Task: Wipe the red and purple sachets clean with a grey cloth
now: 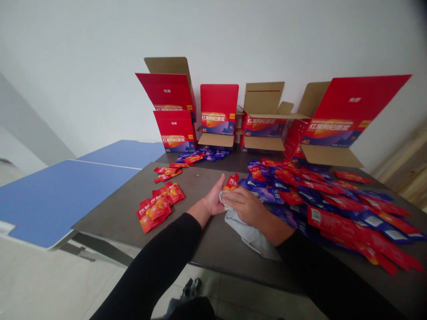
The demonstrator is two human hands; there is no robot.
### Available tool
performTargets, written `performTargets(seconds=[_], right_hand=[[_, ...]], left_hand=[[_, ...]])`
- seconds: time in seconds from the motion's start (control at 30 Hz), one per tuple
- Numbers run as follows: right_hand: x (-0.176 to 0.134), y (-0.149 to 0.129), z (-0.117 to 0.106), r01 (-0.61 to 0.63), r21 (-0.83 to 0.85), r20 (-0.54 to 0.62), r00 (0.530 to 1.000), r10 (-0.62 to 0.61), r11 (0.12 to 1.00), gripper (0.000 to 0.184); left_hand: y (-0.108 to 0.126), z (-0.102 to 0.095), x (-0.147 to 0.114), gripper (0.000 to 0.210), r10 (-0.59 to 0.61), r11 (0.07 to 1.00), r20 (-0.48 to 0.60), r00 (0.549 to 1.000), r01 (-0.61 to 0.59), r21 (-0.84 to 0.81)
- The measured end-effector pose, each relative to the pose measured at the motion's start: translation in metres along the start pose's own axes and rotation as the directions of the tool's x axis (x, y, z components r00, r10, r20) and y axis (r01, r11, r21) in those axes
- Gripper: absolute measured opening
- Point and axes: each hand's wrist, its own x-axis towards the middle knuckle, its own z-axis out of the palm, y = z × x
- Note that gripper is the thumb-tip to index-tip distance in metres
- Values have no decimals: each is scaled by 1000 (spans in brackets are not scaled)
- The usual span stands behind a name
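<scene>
In front of me, my left hand holds a small red-and-orange pouch with its top pointing away from me. My right hand is closed on a grey cloth and presses it against the pouch's lower part, which is hidden. The rest of the cloth trails over the dark table toward its front edge. Left of my hands lies a loose group of red pouches. On the right spreads a big heap of mixed red and blue pouches, close to my right hand.
Red cartons with open flaps line the wall: a stacked pair, a middle one, another and a large right one. Blue pouches lie before them. A blue table-tennis table adjoins at left.
</scene>
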Motion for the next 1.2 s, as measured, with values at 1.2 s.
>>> performTargets(seconds=[1.2], right_hand=[[-7,32,2,-547,17,-223,814,537,837,43]], left_hand=[[18,-4,-18,53,245,949,-69,967,-225,221]])
